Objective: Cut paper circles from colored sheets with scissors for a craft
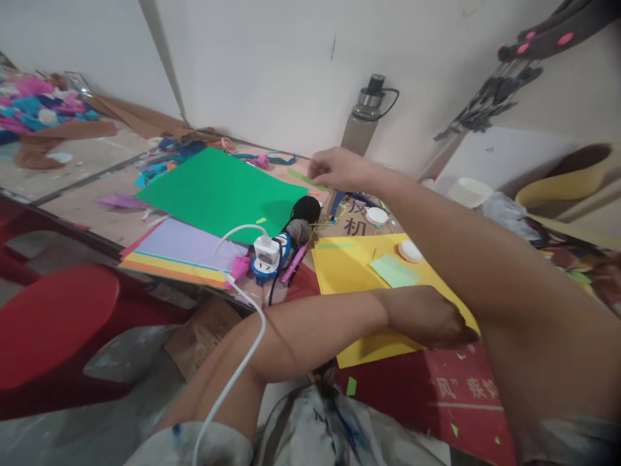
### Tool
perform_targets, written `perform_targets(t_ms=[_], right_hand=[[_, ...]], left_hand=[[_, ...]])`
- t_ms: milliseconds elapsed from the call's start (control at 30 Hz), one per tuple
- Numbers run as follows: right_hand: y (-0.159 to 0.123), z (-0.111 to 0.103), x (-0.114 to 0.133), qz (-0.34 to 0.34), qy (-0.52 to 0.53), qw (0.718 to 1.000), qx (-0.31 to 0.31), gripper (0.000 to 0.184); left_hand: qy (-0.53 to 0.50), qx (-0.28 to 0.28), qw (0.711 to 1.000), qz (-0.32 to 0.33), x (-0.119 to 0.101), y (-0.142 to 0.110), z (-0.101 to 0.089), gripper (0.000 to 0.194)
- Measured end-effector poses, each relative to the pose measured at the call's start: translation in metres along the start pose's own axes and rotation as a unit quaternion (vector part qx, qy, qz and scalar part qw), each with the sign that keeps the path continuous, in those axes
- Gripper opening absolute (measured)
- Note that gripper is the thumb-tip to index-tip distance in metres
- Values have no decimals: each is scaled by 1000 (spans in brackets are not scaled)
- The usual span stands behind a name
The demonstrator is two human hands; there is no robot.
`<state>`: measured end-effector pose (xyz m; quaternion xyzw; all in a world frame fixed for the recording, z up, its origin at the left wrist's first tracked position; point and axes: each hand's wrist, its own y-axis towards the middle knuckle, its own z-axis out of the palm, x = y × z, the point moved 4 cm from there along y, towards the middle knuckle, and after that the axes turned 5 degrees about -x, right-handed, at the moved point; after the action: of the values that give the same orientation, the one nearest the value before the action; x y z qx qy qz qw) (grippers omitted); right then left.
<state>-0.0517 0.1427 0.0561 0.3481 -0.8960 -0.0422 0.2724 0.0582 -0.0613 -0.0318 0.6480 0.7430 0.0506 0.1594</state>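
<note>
My right hand reaches far across the table and pinches a thin green paper strip beside the big green sheet. My left hand lies flat, fingers stretched out, on the yellow sheet near the table's front edge. A pale green paper piece and a white round lid rest on the yellow sheet.
A stack of purple, yellow and orange sheets lies at left, with a white charger and cable, yarn balls and a pink pen. A grey bottle stands by the wall. A red stool is at lower left. Paper cups sit at right.
</note>
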Motion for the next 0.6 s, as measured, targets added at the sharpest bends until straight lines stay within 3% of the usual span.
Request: perform_targets(t_ms=[67,167,200,267,333,433,533,600], right_hand=[[-29,-5,-18,21,-13,997,72,7],[-71,11,-36,42,-24,983,179,8],[-81,19,-39,48,-28,978,201,9],[-94,30,-39,37,-45,981,187,9],[-101,28,-37,34,-39,992,117,8],[-117,0,-39,58,-2,997,-40,12],[-154,-36,-51,111,22,972,-205,18],[-184,-52,-62,151,34,944,-293,19]], left_hand=[[-3,20,998,57,-3,3,2,29],[13,-7,997,80,-3,3,1,25],[14,-11,996,85,-3,2,1,23],[11,1,996,89,-2,-1,1,20],[11,21,996,88,-1,-3,2,18],[14,14,999,45,4,-6,-1,26],[29,-17,999,-20,17,-8,-7,32],[50,-52,991,-109,32,-10,-15,33]])
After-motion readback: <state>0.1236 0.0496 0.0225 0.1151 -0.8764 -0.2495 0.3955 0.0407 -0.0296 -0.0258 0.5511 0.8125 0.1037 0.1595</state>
